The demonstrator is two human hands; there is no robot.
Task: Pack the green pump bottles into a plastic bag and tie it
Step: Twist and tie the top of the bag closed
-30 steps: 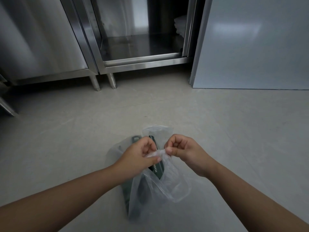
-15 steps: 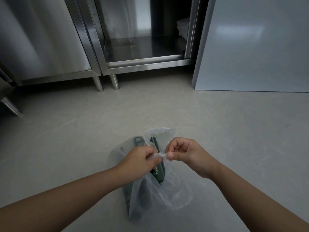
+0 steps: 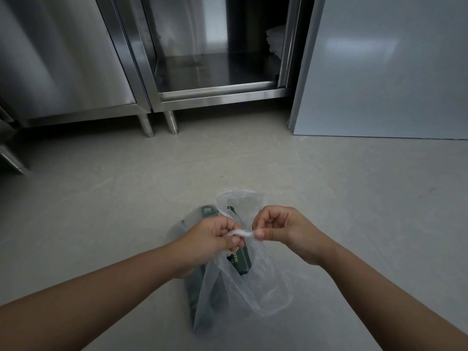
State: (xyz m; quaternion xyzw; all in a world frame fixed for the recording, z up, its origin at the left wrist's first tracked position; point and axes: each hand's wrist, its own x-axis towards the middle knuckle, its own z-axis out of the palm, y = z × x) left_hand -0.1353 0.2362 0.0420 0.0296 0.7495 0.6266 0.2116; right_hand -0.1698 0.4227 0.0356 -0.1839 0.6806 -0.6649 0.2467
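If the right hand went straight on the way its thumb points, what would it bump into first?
Probably the left hand: the right hand points sideways at it, and both pinch the same twisted strip of the plastic bag between them. Depth is hard to judge.

The plastic bag (image 3: 255, 295) is clear, whitish where twisted. Inside it, the pump bottles (image 3: 241, 259) are dark green with white lettering. Under the bag the floor (image 3: 101, 198) is plain pale grey; beyond the bag, silvery steel cabinets (image 3: 63, 59).
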